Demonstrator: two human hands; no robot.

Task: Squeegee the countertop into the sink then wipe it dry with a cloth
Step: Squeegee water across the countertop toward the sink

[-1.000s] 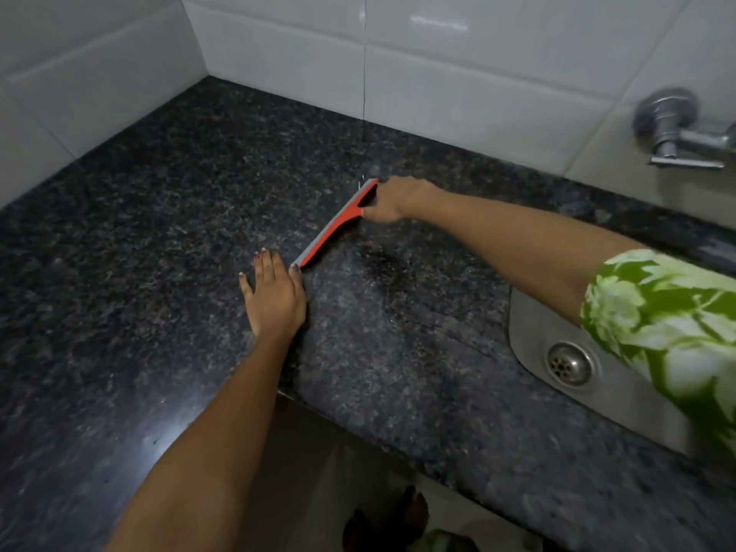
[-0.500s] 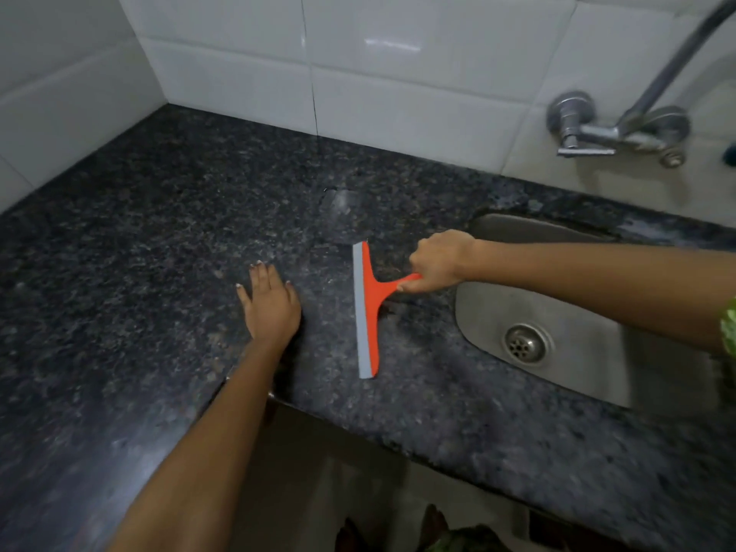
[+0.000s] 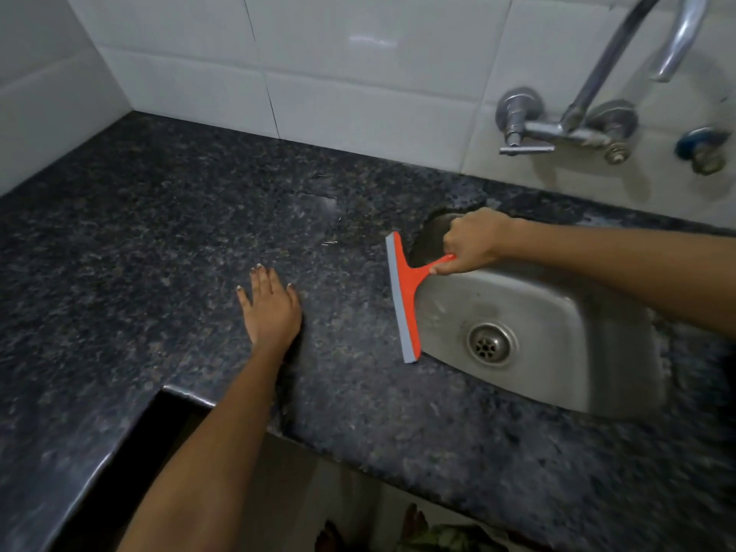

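An orange squeegee (image 3: 407,300) with a grey rubber blade lies along the left rim of the steel sink (image 3: 557,312). My right hand (image 3: 472,241) is closed around its handle, over the sink's back left corner. My left hand (image 3: 271,308) rests flat, fingers apart, on the dark speckled granite countertop (image 3: 139,253), well left of the blade. A thin wet patch (image 3: 314,211) shines on the counter behind my left hand. No cloth is in view.
A wall-mounted metal tap (image 3: 573,125) with a curved spout hangs above the sink on the white tiled wall (image 3: 318,65). The counter has a notched front edge (image 3: 171,396) near my left forearm. The sink drain (image 3: 489,344) is uncovered.
My right hand has dragged the squeegee rightward across the counter, from the back middle to the sink's left rim. My left hand has stayed flat in place. The view has shifted right.
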